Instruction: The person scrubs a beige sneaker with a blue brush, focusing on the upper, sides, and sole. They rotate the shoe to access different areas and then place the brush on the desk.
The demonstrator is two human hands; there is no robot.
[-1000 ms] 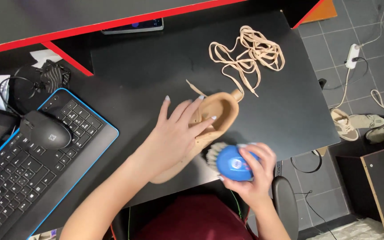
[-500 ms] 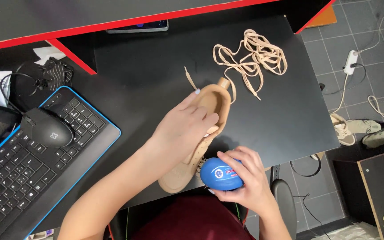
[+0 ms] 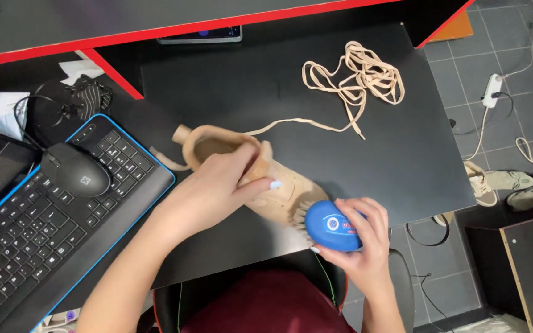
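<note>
left hand has its fingers curled over the top of a tan shoe, pinning it on the black table with the opening toward the keyboard. right hand is wrapped snug around a blue oval brush, bristles pressed against the shoe's toe end near the table's front edge. the pulled-out beige laces sit in a loose tangle further back, one strand trailing to the shoe. off to the left there's a black mouse resting on a blue-edged keyboard.
</note>
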